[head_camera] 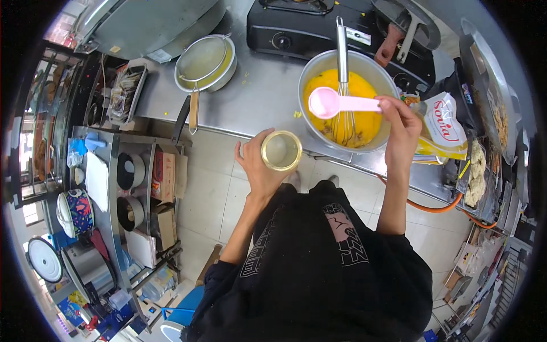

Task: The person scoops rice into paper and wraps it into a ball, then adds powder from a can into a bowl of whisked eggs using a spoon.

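My right hand (399, 117) pinches the handle end of a pink plastic measuring spoon (327, 102), held level above a large metal pot (304, 72). Pale contents seem to lie in the spoon's bowl, though glare blurs them. A yellow-orange liquid (318, 81) fills the lower part of the pot, with darker bits near the front. A wire whisk (342, 55) stands in it, its handle leaning on the far rim. Just off the counter's front edge, my left hand (260, 166) is wrapped around an open jar with a gold-coloured rim (281, 150); its inside looks pale.
Left on the steel counter (269, 81), a strainer (201, 59) rests over a handled pan (230, 75) of yellowish liquid. Behind the pot is a black gas stove (282, 40) with a pan. A pouch (442, 122) and a tray of dough-like food (475, 175) lie right.
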`<control>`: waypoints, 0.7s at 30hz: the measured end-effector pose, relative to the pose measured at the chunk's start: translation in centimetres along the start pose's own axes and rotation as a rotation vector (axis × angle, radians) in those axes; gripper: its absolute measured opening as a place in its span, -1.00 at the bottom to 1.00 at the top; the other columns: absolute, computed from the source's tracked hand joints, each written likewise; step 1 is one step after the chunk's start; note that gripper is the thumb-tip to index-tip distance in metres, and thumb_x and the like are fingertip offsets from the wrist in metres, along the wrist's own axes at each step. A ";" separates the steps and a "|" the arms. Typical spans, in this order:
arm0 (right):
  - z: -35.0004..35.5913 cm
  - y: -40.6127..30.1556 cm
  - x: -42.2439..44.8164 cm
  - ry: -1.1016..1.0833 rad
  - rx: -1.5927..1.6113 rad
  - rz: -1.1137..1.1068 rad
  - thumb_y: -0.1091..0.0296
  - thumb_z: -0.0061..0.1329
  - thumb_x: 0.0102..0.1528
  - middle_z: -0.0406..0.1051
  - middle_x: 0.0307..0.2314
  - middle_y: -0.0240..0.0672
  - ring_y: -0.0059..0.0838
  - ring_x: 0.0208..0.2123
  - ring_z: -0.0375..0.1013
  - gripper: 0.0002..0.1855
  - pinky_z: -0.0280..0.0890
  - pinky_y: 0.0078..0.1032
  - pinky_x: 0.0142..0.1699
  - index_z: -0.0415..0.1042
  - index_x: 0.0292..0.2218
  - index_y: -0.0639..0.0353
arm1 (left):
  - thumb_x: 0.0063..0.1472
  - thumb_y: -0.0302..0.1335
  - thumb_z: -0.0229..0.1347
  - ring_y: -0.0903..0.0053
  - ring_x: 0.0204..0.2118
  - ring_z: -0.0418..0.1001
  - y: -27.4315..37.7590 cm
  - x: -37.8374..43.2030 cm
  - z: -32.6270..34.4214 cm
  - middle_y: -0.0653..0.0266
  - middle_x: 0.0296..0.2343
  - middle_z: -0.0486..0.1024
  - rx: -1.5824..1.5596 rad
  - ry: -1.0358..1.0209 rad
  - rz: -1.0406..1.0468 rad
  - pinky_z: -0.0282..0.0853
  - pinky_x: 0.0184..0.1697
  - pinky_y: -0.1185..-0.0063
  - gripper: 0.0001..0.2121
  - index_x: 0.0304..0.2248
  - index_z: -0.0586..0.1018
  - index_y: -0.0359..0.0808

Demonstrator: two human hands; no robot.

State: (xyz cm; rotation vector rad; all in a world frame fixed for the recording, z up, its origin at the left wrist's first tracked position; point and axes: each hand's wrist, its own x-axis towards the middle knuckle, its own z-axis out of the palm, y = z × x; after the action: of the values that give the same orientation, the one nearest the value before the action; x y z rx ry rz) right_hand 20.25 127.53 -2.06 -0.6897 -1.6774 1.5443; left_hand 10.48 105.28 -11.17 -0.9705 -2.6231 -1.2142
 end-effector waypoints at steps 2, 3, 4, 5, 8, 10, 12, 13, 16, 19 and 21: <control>-0.3 1.4 1.6 0.043 -0.062 -0.006 0.42 -0.03 0.01 0.46 -0.47 -0.32 -0.67 -0.42 0.36 -0.81 0.21 -0.72 -0.22 0.48 -0.36 0.35 | -0.38 -0.28 0.34 0.46 -0.13 0.27 -0.2 0.2 0.1 0.38 -0.20 0.35 0.001 0.034 0.014 -0.21 0.08 0.23 -0.29 -0.14 0.34 -0.20; -0.5 2.0 2.1 0.061 -0.094 -0.005 0.41 -0.03 0.01 0.46 -0.47 -0.32 -0.68 -0.42 0.36 -0.81 0.21 -0.73 -0.24 0.48 -0.35 0.35 | -0.39 -0.28 0.34 0.47 -0.14 0.27 -0.3 0.2 0.3 0.40 -0.21 0.35 0.001 0.050 0.015 -0.22 0.08 0.23 -0.28 -0.13 0.33 -0.19; -0.7 2.3 2.5 0.077 -0.103 -0.003 0.40 -0.03 0.01 0.46 -0.47 -0.33 -0.68 -0.42 0.35 -0.81 0.21 -0.74 -0.25 0.48 -0.35 0.34 | -0.39 -0.28 0.34 0.47 -0.14 0.27 -0.4 0.2 0.2 0.40 -0.21 0.35 -0.005 0.050 0.012 -0.22 0.08 0.23 -0.28 -0.13 0.33 -0.19; -0.9 2.5 2.8 0.093 -0.112 -0.001 0.39 -0.02 0.01 0.46 -0.47 -0.34 -0.69 -0.42 0.35 -0.80 0.20 -0.75 -0.26 0.49 -0.35 0.33 | -0.39 -0.27 0.34 0.47 -0.14 0.27 -0.5 0.3 0.2 0.40 -0.21 0.35 -0.011 0.050 0.008 -0.22 0.08 0.23 -0.28 -0.13 0.33 -0.19; -1.4 2.6 3.6 0.119 -0.086 -0.021 0.37 -0.02 0.01 0.46 -0.48 -0.36 -0.69 -0.44 0.34 -0.80 0.19 -0.76 -0.29 0.49 -0.35 0.31 | -0.36 -0.27 0.35 0.45 -0.09 0.26 -0.4 0.3 -0.1 0.35 -0.19 0.34 -0.004 0.038 -0.020 -0.23 0.09 0.23 -0.30 -0.14 0.34 -0.21; -1.8 2.9 3.8 0.136 -0.084 -0.020 0.36 -0.02 0.01 0.46 -0.48 -0.37 -0.69 -0.44 0.33 -0.80 0.19 -0.77 -0.30 0.50 -0.35 0.31 | -0.35 -0.27 0.35 0.44 -0.07 0.26 -0.4 0.3 -0.1 0.33 -0.18 0.34 0.000 0.026 -0.035 -0.23 0.09 0.23 -0.31 -0.14 0.34 -0.22; -2.1 3.7 4.3 0.150 -0.112 -0.003 0.36 -0.02 0.01 0.46 -0.48 -0.38 -0.70 -0.44 0.33 -0.80 0.19 -0.77 -0.29 0.50 -0.36 0.31 | -0.36 -0.27 0.35 0.44 -0.07 0.26 -0.6 0.5 0.0 0.33 -0.17 0.34 0.000 0.024 -0.044 -0.23 0.10 0.23 -0.30 -0.14 0.34 -0.22; -2.1 3.8 4.4 0.157 -0.098 -0.011 0.36 -0.03 0.01 0.46 -0.48 -0.38 -0.70 -0.43 0.33 -0.80 0.19 -0.76 -0.28 0.50 -0.36 0.31 | -0.36 -0.27 0.35 0.44 -0.07 0.26 -0.6 0.5 0.0 0.32 -0.17 0.34 0.000 0.030 -0.042 -0.23 0.10 0.23 -0.30 -0.14 0.34 -0.22; -2.1 3.9 4.5 0.170 -0.085 -0.022 0.37 -0.04 0.01 0.46 -0.47 -0.37 -0.70 -0.43 0.34 -0.80 0.19 -0.75 -0.27 0.50 -0.36 0.31 | -0.36 -0.27 0.35 0.43 -0.07 0.26 -0.6 0.7 0.0 0.32 -0.17 0.34 -0.003 0.036 -0.038 -0.24 0.10 0.23 -0.30 -0.14 0.34 -0.22; -2.0 4.1 4.5 0.170 -0.108 -0.017 0.37 -0.04 0.01 0.46 -0.47 -0.36 -0.68 -0.43 0.34 -0.80 0.20 -0.73 -0.26 0.50 -0.36 0.32 | -0.37 -0.27 0.35 0.43 -0.06 0.26 -0.6 0.9 0.1 0.32 -0.16 0.34 -0.008 0.024 -0.043 -0.24 0.10 0.23 -0.29 -0.14 0.34 -0.23; -1.8 4.3 4.5 0.184 -0.100 -0.027 0.37 -0.04 0.01 0.46 -0.47 -0.36 -0.67 -0.43 0.35 -0.80 0.20 -0.73 -0.26 0.50 -0.36 0.32 | -0.37 -0.27 0.35 0.43 -0.06 0.25 -0.5 0.9 0.0 0.32 -0.16 0.34 -0.015 0.008 -0.060 -0.25 0.10 0.24 -0.29 -0.14 0.33 -0.23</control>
State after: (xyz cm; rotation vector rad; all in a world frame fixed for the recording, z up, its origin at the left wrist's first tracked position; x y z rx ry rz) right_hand 18.74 132.73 -5.56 -0.8319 -1.6271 1.3430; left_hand 9.44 105.50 -11.19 -0.8940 -2.6588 -1.2490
